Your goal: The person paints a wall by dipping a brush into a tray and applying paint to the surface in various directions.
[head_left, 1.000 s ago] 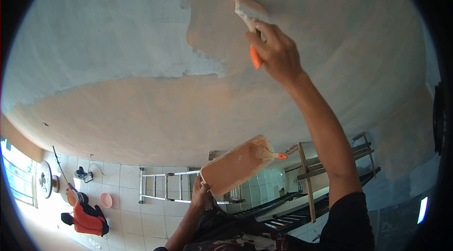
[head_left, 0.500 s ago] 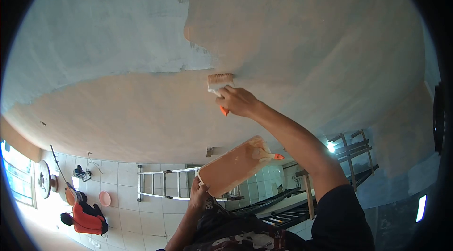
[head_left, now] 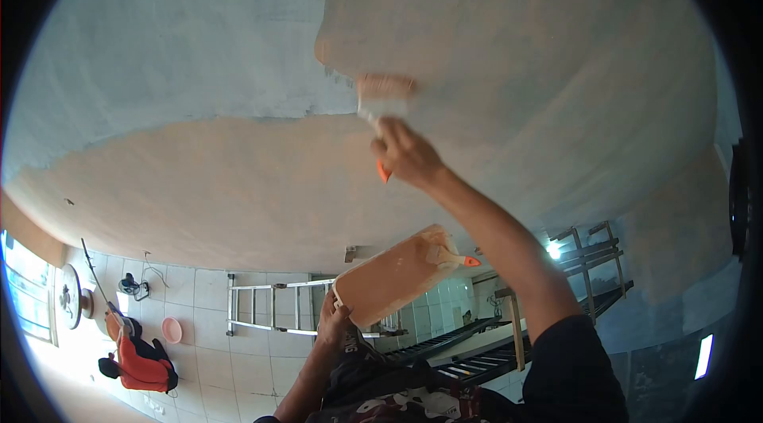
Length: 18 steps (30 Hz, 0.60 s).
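My right hand (head_left: 408,154) is closed around the handle of a wide paintbrush (head_left: 383,111) with an orange handle end. Its paint-coated bristles are against the wall (head_left: 509,65), near the corner where a bare grey-blue patch (head_left: 230,49) meets the brownish coat. Below, my left hand (head_left: 334,324) grips the near edge of a long rectangular paint tub (head_left: 397,273) with brown paint in it. A second brush (head_left: 461,259), also with an orange handle end, rests at the tub's far right end. The fingers under the tub are hidden.
A metal ladder (head_left: 274,308) is below, left of the tub. Dark stair-like rails (head_left: 477,363) and a wooden frame (head_left: 588,260) are at lower right. On the tiled floor, a person in red (head_left: 147,367) is near a pink basin (head_left: 172,330) and a fan (head_left: 133,286).
My right hand has moved the brush upward along the wall and slightly right, past the lower edge of the grey-blue patch. The tub in my left hand stays nearly in place.
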{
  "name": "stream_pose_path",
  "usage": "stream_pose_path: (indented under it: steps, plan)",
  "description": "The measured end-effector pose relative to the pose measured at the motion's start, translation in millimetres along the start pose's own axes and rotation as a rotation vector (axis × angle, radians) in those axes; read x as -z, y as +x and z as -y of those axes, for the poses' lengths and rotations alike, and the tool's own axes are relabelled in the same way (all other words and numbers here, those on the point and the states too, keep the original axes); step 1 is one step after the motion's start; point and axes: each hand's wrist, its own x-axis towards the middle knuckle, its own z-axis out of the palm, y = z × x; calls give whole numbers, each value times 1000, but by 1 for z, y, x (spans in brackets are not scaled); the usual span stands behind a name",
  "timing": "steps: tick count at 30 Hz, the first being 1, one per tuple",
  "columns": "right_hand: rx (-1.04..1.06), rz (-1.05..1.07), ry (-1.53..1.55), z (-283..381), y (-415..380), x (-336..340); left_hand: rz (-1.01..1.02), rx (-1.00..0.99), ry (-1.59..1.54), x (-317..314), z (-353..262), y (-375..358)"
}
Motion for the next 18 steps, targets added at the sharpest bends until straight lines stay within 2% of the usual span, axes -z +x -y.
stream_pose_path:
  steps: [2,3,5,6,8,11,14,16,17,18]
  plan:
    - [44,201,177,25,-29,-34,16,13,5,-3,-4,2]
    - [37,201,176,28,-38,-50,-10,19,23,-1,-2,7]
    - [113,453,430,31,-51,-64,-31,30,50,-6,-3,8]
    - [107,448,426,28,-49,-61,-56,35,21,-12,-9,6]
    - [21,433,603,20,-43,-54,-84,31,-19,-18,-11,11]
    - [-47,275,428,-21,-10,-24,-73,30,-72,-12,-5,5]
    - [-127,64,255,-73,30,39,-78,-26,43,-7,-4,3]
    - [-168,-194,162,-93,42,73,13,22,-58,-17,-22,0]
    - [-166,-197,157,-94,47,90,17,18,-58,-16,-22,-5]
    - [-194,-306,83,-99,50,105,15,-10,-71,-17,-22,-6]
